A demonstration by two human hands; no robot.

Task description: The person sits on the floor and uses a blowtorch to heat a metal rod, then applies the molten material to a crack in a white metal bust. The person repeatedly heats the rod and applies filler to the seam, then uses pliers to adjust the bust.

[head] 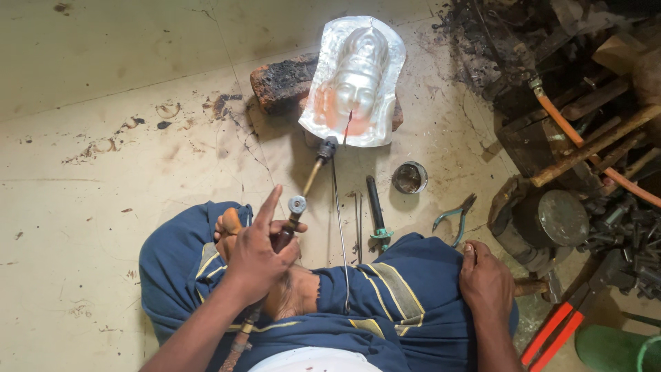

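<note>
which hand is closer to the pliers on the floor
Right. The right hand rests on the knee just below-right of the pliers; the left hand grips a torch well across the lap.

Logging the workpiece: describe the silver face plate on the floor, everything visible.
The face plate is thin, shiny, silvery sheet, embossed with a crowned face and a flat rim around it. Its lower part glows orange-pink. It leans tilted on a charred brick, apart from both hands. The torch tip points at its lower edge.

Embossed face plate point(354, 83) of shiny silvery sheet metal on rough charred brick point(282, 83); brass-stemmed torch point(306, 186); matt blue cloth point(372, 296); dull metal tin point(410, 177); smooth stained floor point(103, 207).
</note>
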